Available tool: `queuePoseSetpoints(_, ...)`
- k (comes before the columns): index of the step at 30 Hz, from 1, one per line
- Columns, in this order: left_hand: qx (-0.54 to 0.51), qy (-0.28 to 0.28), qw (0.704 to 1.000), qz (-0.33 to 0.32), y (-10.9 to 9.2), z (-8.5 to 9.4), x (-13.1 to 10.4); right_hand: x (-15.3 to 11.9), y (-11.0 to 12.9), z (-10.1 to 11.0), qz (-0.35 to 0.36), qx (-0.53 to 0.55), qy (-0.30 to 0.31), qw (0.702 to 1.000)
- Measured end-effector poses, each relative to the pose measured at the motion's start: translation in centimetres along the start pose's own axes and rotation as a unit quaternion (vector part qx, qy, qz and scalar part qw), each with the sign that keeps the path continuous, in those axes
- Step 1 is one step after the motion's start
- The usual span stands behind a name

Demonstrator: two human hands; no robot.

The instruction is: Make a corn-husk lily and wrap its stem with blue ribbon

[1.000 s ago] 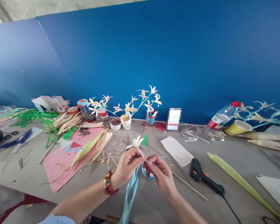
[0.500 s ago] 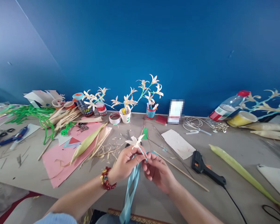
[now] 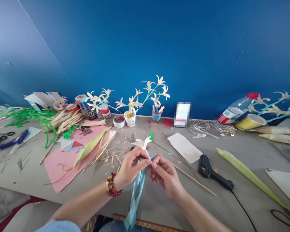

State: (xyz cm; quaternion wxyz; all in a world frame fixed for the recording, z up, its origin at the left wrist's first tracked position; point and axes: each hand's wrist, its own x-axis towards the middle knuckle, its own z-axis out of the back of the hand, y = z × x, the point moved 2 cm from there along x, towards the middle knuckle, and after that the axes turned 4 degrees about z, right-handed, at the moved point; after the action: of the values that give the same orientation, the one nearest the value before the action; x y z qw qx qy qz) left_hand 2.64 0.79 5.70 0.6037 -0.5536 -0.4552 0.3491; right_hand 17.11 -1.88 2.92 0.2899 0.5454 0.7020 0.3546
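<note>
Between my two hands is a cream-white handmade flower [image 3: 142, 143] on a thin stem [image 3: 148, 155] with a light blue wrap. My left hand [image 3: 133, 167], with a red bead bracelet [image 3: 113, 185] at the wrist, is closed with thumb and fingers pinching the stem just below the petals. My right hand [image 3: 164, 172] is closed at the stem's lower end, its fingertips meeting my left thumb. A long light blue ribbon [image 3: 135, 196] hangs from the hands toward my lap; its upper end is partly hidden by the fingers.
A black glue gun [image 3: 213, 174] with a cord lies right, near a wooden stick [image 3: 195, 182] and white paper [image 3: 184, 147]. Corn husks lie on pink paper [image 3: 60, 167] at left. Finished flowers stand in a white cup [image 3: 130, 120] by the wall. A bottle [image 3: 236, 111] leans at right.
The flower has shifted slightly right and tilted a little. My right fingertips have closed in on the stem's lower end, against my left thumb.
</note>
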Motion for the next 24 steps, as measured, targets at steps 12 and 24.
queuePoseSetpoints(12,0.025,0.037,0.999,-0.016,-0.82,-0.26,-0.46,-0.19,0.56,-0.05,-0.038,0.017,0.015,0.999)
queuePoseSetpoints(24,0.072,0.013,0.997,-0.023,-0.43,-0.05,-0.23,-0.29,0.59,-0.32,-0.003,-0.012,-0.010,1.000)
